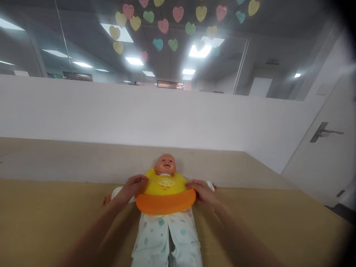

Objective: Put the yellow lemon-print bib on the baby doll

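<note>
Bib (167,187) lies over the chest of a doll (166,163), yellow panel up under its chin, orange pocket (166,202) across the belly. Left hand (135,184) and right hand (202,190) sit at opposite side edges — probably to keep it centred and flat. Fingers close together on both; can't tell if they pinch the rim. Doll's on its back on the bench (250,222), arms out sideways, likely so the chest is easy to reach. Print: white citrus slice plus smiling face, no brand legible; lettering on the white trousers (152,237) too blurred. Behind — white wall (167,115), heart stickers (178,14) above.
</note>
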A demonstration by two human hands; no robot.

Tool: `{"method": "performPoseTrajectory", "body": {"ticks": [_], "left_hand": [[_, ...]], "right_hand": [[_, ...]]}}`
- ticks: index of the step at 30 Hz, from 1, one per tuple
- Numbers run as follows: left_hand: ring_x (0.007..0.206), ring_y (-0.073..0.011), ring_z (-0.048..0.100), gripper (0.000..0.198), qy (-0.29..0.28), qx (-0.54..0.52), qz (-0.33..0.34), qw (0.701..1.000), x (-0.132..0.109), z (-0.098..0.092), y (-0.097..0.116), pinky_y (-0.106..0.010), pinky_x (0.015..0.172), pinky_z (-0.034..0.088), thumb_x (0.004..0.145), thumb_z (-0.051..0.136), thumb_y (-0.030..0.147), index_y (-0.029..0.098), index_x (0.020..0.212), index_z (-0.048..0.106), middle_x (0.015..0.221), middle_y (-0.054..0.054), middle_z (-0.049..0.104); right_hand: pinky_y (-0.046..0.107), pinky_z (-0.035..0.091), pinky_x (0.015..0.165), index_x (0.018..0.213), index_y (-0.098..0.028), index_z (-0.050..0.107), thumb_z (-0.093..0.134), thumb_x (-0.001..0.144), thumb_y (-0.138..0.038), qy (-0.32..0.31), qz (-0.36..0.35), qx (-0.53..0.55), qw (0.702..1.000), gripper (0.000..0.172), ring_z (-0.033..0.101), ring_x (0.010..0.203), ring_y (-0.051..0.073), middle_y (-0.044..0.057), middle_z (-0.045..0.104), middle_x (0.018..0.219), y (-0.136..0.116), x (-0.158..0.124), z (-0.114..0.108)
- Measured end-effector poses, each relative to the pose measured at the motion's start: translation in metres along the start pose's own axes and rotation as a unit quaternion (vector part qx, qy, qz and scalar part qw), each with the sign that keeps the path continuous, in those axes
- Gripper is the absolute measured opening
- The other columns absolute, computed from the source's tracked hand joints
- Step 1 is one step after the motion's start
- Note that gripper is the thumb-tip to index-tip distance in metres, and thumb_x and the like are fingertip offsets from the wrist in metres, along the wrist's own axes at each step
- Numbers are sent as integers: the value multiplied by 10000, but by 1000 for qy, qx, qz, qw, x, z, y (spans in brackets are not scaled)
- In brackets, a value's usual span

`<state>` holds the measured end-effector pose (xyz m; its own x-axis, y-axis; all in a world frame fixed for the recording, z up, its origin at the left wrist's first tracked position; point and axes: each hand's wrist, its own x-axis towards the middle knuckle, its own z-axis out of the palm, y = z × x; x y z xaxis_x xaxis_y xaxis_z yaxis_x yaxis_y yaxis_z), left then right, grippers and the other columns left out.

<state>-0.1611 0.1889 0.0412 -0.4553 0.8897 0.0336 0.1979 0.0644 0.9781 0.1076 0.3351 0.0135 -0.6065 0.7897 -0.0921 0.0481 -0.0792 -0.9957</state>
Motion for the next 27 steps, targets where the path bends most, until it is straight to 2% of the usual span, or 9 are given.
{"method": "performPoseTrajectory", "body": {"ticks": [3,7,13,17,20,23,27], "left_hand": [[735,-139,502,293,3,-44,-48,998,-23,0,3,-207,598,396,711,704,449,211,882,683,806,14,580],[745,-151,529,352,25,-98,-69,993,-33,1,-10,-224,619,456,730,698,502,216,937,691,812,2,588],[488,-91,393,403,30,-45,-8,999,-34,6,-26,-209,444,279,794,622,544,157,878,697,570,41,478],[444,-104,384,497,58,-25,-10,998,-36,5,-26,-218,425,254,739,643,615,168,953,682,483,57,449],[398,-97,350,480,52,-20,-39,998,-37,7,-26,-217,401,200,685,671,640,188,843,650,437,68,413],[378,-82,330,469,44,-52,-58,996,-38,10,-27,-217,389,162,664,667,655,196,711,583,456,68,407],[387,-78,299,497,55,-87,-64,993,-39,14,-25,-229,391,168,643,660,681,203,640,521,454,66,392]], "right_hand": [[190,259,357,880,-163,647,642,754,-509,-23,-8,41,999,369,424,406,65,-46,503,586,9,-11,5],[182,287,370,910,-185,592,658,784,-525,-22,-49,26,998,368,459,406,75,-46,537,565,25,-17,11],[175,244,357,888,-193,534,689,727,-498,12,-46,40,998,379,412,375,74,-79,475,469,22,-26,19],[173,228,354,914,-202,522,636,744,-525,22,-44,19,999,382,436,382,93,-72,484,439,21,-34,25],[185,199,351,910,-208,518,602,747,-555,17,-34,-9,999,393,388,354,93,-67,480,405,22,-38,28],[200,114,367,884,-221,518,594,738,-572,14,-9,1,1000,388,263,328,71,-94,387,360,19,-40,29],[217,68,394,825,-233,502,601,741,-567,21,-2,29,999,359,205,337,65,-105,310,356,17,-37,26]]}}
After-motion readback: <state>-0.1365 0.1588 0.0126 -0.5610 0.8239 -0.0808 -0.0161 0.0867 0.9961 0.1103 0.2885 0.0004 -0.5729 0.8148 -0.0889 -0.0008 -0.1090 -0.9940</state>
